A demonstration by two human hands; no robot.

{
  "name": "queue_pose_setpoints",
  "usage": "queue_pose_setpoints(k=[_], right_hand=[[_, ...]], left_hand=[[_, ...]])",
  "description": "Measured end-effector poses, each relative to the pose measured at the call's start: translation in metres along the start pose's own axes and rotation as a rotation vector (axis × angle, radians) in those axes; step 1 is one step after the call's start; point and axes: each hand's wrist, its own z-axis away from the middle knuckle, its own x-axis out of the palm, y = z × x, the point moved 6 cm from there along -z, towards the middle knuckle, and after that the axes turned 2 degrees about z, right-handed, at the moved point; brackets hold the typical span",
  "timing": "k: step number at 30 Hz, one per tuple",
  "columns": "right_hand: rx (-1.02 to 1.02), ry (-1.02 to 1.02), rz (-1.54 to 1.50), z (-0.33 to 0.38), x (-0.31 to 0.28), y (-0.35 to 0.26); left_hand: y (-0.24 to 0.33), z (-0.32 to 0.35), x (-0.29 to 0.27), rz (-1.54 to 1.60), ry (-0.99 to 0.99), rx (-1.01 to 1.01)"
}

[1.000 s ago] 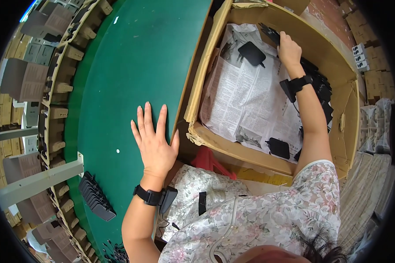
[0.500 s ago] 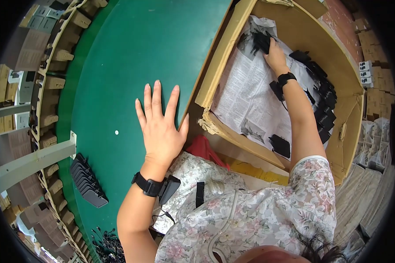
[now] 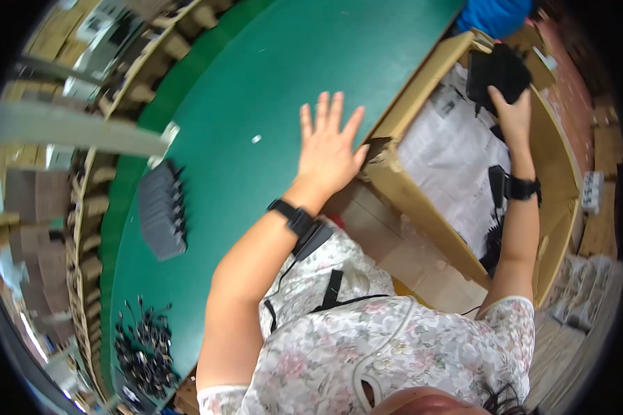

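Observation:
My right hand (image 3: 513, 114) reaches over the far end of an open cardboard box (image 3: 426, 232) on my right. Its fingers and thumb are closed round flat black boxy pieces (image 3: 503, 72) with short cords; their exact kind and count cannot be told. Below them, sheets of newsprint (image 3: 453, 162) cover much of the box's contents. My left hand (image 3: 327, 160) lies flat on the green tabletop (image 3: 270, 69), fingers spread, near the edge beside the box. It holds nothing. A black device is strapped to each wrist.
A tight row of similar dark pieces (image 3: 160, 211) stands on the table at left. Nearer me lies a tangle of black cords (image 3: 145, 349). A pale metal bar (image 3: 83, 128) juts over the table's left side. Something blue (image 3: 495, 15) sits beyond the box.
My right hand has lifted the black pieces off the newsprint toward the box's far end. My left hand still rests on the table, and the whole view has shifted and turned.

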Motion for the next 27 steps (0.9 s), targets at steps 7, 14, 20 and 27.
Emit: queue_pose_setpoints(k=[7,14,20,27], right_hand=[[0.039,-0.455,-0.555,0.030,0.086,-0.183],[0.108,-0.978,-0.735,0.115,0.222,-0.276],[0.219,-1.333,-0.440,0.180,0.263,-0.324],[-0.715,-0.862,-0.111,0.177,0.259,-0.317]], left_hand=[[-0.029,0.036,-0.031,0.472,0.531,-0.175],[-0.042,0.127,-0.131,0.207,0.655,-0.102],[-0.059,0.158,-0.128,0.001,0.340,-0.188],[-0.075,0.153,-0.110,-0.199,0.324,-0.232]])
